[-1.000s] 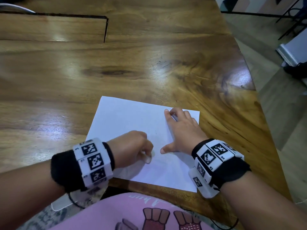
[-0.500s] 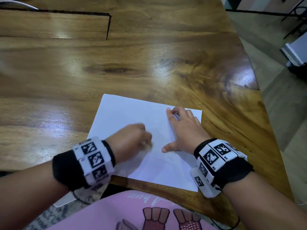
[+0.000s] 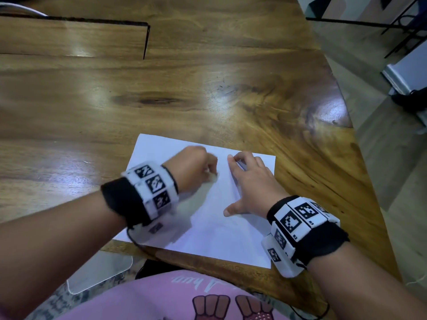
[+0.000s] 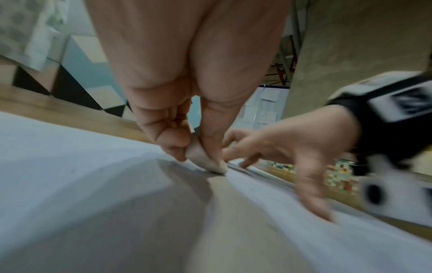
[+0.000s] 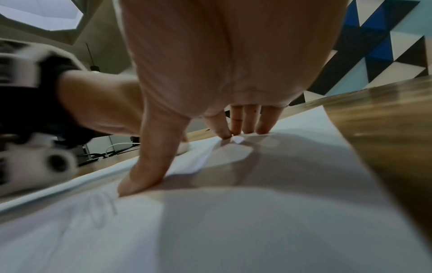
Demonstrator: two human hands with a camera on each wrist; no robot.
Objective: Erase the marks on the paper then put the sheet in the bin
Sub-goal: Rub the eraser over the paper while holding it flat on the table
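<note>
The left hand pinches a pale eraser, its tip on the paper. The right hand lies flat, fingers spread, pressing the sheet onto the wooden desk. Faint pencil marks beside the thumb are unreadable.

I seem to sit in an office or classroom: before me a broad varnished wooden desk; at two o'clock bare floor and black metal frame legs; beyond, a wall of blue, black and white triangles.
</note>
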